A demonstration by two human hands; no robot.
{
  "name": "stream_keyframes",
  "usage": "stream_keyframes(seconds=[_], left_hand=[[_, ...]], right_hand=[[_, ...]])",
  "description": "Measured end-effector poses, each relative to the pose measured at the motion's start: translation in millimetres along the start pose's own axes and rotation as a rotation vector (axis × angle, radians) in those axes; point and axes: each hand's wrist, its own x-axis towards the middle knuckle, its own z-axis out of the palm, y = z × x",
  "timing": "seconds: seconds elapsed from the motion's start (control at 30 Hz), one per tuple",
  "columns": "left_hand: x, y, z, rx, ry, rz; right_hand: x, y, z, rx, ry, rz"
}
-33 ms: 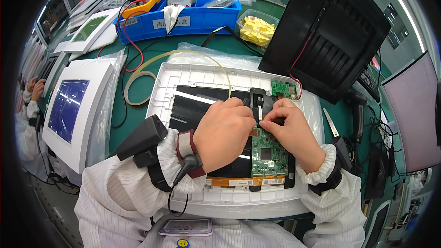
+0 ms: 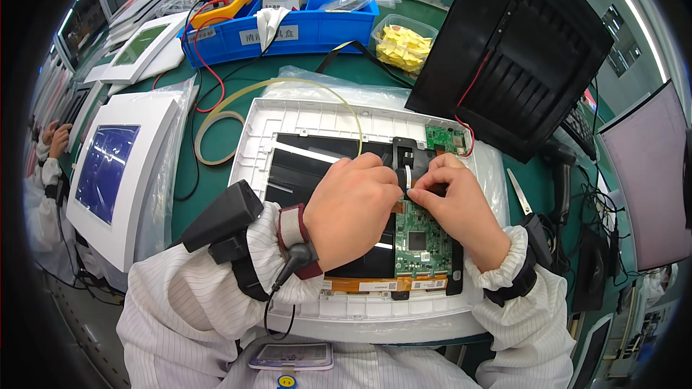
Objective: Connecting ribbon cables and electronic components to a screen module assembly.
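Note:
Both hands meet over a green circuit board (image 2: 417, 234) in an opened white display housing (image 2: 252, 133). My right hand (image 2: 461, 205) has thumb and forefinger pinched at the lower end of a short white flat ribbon cable (image 2: 409, 177), beside a black bracket (image 2: 404, 153). My left hand (image 2: 353, 209) is closed, its fingertips turned to the same spot; what they hold, if anything, is hidden. A yellowish tape strip (image 2: 339, 96) arches from a tape roll (image 2: 205, 145) down to behind my left hand. An orange flex strip (image 2: 360, 285) borders the panel below.
A black rear cover (image 2: 515, 50) leans at the right, its red wire running to a small green board (image 2: 445, 138). Scissors (image 2: 519, 193) and a handheld scanner (image 2: 561, 180) lie right. A blue bin (image 2: 238, 45), yellow-paper tub (image 2: 402, 47) and white-framed screen (image 2: 108, 169) stand around.

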Motion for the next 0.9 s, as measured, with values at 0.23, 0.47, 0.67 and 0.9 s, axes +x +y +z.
stream_keyframes(seconds=[0.23, 0.47, 0.67, 0.9], left_hand=[[-0.3, 2.2, 1.4, 0.060, -0.055, 0.035], [-1.1, 4.1, 1.2, 0.084, -0.075, 0.044], [-1.9, 3.8, 2.0, 0.119, -0.049, 0.021], [-1.7, 3.9, 2.9, 0.096, -0.006, 0.022]], right_hand=[[-1.3, 3.1, 1.7, -0.010, 0.032, -0.019], [-3.1, 5.0, 2.2, -0.081, 0.050, -0.062], [-2.2, -0.4, 1.2, 0.025, 0.044, -0.017], [-2.5, 1.0, -0.7, 0.033, 0.010, -0.001]])
